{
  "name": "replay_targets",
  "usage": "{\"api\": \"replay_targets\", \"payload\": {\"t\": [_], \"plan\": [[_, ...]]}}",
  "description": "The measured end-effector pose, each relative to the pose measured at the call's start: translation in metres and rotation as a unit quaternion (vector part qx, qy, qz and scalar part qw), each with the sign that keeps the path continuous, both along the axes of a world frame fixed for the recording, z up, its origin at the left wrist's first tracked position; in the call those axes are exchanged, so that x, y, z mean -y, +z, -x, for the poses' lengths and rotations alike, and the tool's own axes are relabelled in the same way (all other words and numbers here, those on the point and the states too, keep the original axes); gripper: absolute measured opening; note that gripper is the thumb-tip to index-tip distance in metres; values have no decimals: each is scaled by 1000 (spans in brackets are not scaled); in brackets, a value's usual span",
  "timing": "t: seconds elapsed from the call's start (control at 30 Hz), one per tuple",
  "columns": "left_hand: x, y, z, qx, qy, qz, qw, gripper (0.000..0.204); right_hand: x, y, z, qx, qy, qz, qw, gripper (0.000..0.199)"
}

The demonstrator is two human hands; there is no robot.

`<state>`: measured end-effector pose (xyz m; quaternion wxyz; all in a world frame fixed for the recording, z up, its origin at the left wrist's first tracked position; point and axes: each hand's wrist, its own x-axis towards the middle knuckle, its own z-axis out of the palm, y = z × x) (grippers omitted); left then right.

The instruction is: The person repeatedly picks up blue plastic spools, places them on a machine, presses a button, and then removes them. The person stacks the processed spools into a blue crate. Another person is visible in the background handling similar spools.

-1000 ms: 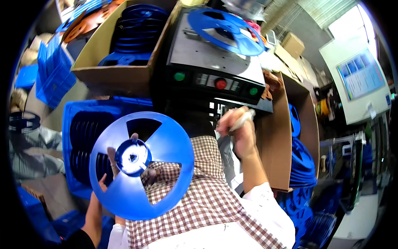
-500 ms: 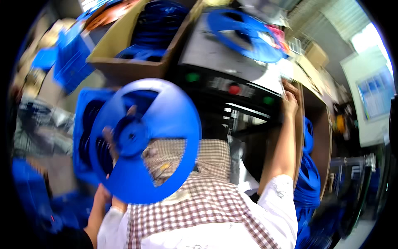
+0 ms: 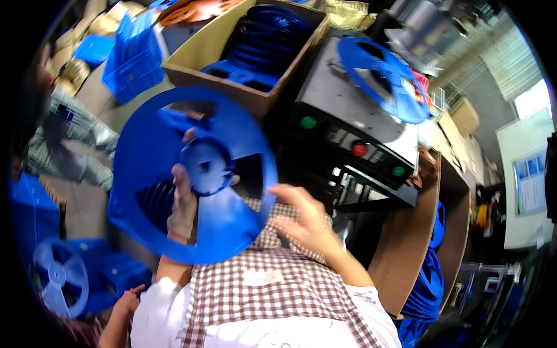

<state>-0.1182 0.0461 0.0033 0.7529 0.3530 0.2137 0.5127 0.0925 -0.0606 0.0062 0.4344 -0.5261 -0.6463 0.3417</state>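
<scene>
A grey machine (image 3: 348, 110) carries a blue reel (image 3: 380, 78) flat on its top; an open cardboard box (image 3: 243, 95) of reels stands just left of the machine.

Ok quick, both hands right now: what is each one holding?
Left hand: shut on the blue reel, fingers at its hub.
Right hand: fingers open, touching the reel's rim.

garment: checked apron (image 3: 272, 290) in brown and white, worn over the front. beneath it a white short-sleeved shirt (image 3: 162, 307), sleeves ending above the elbow. forearms uncovered. both hands bare: left hand (image 3: 183, 206), right hand (image 3: 304, 223). no gloves.
</scene>
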Motion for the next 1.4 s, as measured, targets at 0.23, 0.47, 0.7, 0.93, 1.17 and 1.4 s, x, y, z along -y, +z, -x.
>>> {"api": "replay_targets", "payload": {"t": [0.23,0.47,0.7,0.93,1.17,1.4], "plan": [[18,-46,20,-184,31,-135,973,89,-30,-25,51,28,95,-16,995,76],[31,-52,18,-67,-85,17,994,86,-30,-44,61,38,71,-21,997,97],[26,-57,20,57,-222,161,960,83,-40,-10,26,285,152,-25,946,74],[26,-76,2,94,-334,225,911,79,-81,89,-136,349,-188,-54,916,13],[31,-46,16,82,-185,216,955,73,-144,64,-310,493,-412,64,764,76],[31,-35,10,61,-118,178,975,68,-155,52,-314,455,-397,56,796,90]]}}
